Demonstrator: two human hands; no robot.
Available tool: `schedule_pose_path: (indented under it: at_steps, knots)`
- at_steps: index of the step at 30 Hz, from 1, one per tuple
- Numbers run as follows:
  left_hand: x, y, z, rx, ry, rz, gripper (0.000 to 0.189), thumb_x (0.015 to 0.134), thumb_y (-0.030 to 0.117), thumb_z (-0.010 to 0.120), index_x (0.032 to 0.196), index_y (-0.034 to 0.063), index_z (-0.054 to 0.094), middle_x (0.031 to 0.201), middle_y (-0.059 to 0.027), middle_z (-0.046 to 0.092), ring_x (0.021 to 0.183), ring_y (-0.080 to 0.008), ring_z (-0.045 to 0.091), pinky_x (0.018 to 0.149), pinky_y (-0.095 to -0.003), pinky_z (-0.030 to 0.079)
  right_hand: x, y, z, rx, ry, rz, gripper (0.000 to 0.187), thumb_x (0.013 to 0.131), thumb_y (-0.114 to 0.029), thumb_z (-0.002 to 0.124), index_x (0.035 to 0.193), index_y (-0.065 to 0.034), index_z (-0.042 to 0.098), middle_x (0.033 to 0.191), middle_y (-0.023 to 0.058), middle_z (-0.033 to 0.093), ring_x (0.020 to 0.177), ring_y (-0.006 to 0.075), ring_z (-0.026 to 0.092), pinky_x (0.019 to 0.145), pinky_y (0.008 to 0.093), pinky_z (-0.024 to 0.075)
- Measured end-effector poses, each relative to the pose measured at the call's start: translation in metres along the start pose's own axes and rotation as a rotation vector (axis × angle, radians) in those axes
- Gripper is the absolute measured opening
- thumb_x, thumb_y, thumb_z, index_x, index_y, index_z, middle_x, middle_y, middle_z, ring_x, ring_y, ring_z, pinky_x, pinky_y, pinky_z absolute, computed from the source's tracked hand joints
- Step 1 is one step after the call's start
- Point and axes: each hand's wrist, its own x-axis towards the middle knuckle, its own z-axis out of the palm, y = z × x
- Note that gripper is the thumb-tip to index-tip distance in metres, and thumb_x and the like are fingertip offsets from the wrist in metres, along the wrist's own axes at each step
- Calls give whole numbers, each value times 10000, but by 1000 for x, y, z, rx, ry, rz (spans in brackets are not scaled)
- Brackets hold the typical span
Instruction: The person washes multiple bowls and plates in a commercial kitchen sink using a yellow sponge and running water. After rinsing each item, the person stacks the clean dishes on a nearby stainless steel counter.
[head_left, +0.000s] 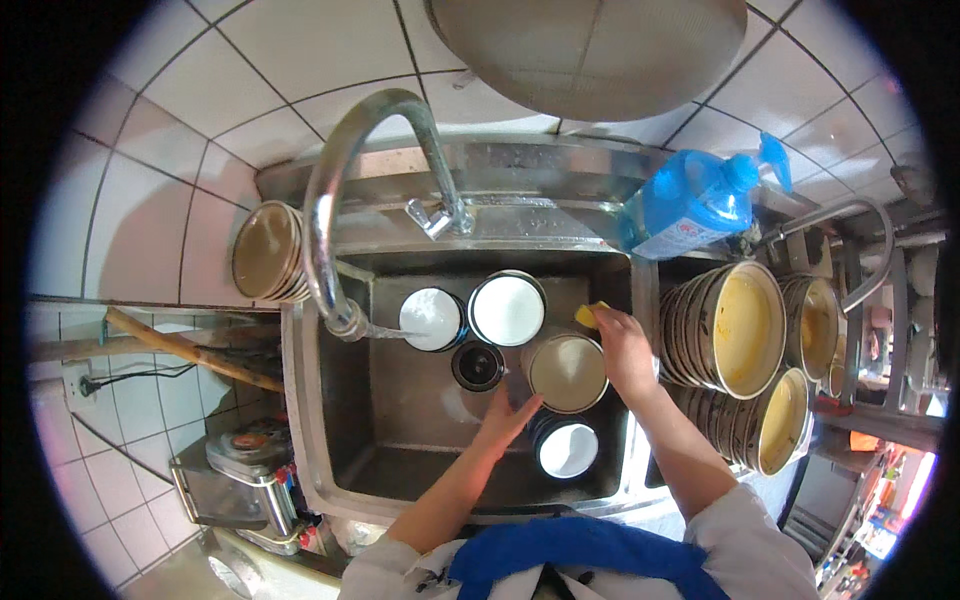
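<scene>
My right hand (624, 351) grips a yellow sponge (589, 315) above the right side of the steel sink (405, 472). Below and left of it, my left hand (504, 424) has its thumb and fingers apart, close to the lower left rim of a beige bowl (568, 373); whether it touches the bowl cannot be told. A dark cup (478, 366) lies just beyond the left fingertips. Stacked white-lined bowls stand behind, one stack (507, 309) beside another (430, 319), with water from the curved faucet (322, 225) running onto the latter. Another white-lined stack (568, 451) is nearer me.
A blue pump bottle (694, 206) stands on the sink's back ledge. Tall stacks of bowls with yellow residue (742, 330) fill the right side. More beige bowls (266, 251) are stacked at the left. Wooden sticks (195, 351) and a metal appliance (251, 480) are beyond the left rim.
</scene>
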Motion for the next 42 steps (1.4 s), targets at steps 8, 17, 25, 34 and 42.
schedule_pose_path:
  at_steps: [8, 17, 25, 34, 42]
  knots:
    - [17, 25, 39, -424, -171, -300, 985, 777, 189, 727, 1427, 276, -8, 1432, -99, 222, 1222, -314, 412, 896, -520, 476, 46, 122, 120, -259, -820, 469, 286, 834, -224, 558, 1028, -42, 665, 1047, 171, 640, 970, 288, 617, 820, 397, 486]
    - [4, -6, 4, -640, -146, -307, 1026, 767, 5, 597, 1440, 358, -92, 1436, -88, 229, 1217, -321, 401, 806, -485, 507, 7, 131, 170, 799, -877, 977, 436, 867, -326, 573, 1219, -71, 559, 1165, 135, 603, 949, 244, 609, 778, 385, 486]
    - [-57, -36, -88, -534, 162, -392, 547, 807, 64, 621, 1307, 113, 405, 1195, -114, 539, 1024, -282, 581, 815, -416, 517, -44, 24, 230, 419, -920, 535, 280, 903, -175, 536, 1140, -52, 620, 1080, 91, 634, 920, 158, 591, 817, 311, 459]
    - [-48, -45, -159, -587, 280, -226, 577, 782, -27, 586, 1298, 139, 388, 1192, -107, 528, 1009, -283, 579, 703, -415, 538, -40, -45, 219, 681, -761, 519, 340, 918, -218, 508, 1213, -60, 567, 1051, 118, 637, 942, 184, 580, 817, 297, 444]
    - [-41, -21, -174, -527, 184, -256, 578, 819, 0, 535, 1343, 127, 326, 1239, -123, 494, 1010, -299, 579, 704, -420, 542, -57, -43, 133, 909, -832, 562, 344, 937, -195, 498, 1232, -23, 540, 1065, 78, 602, 949, 150, 561, 796, 278, 457]
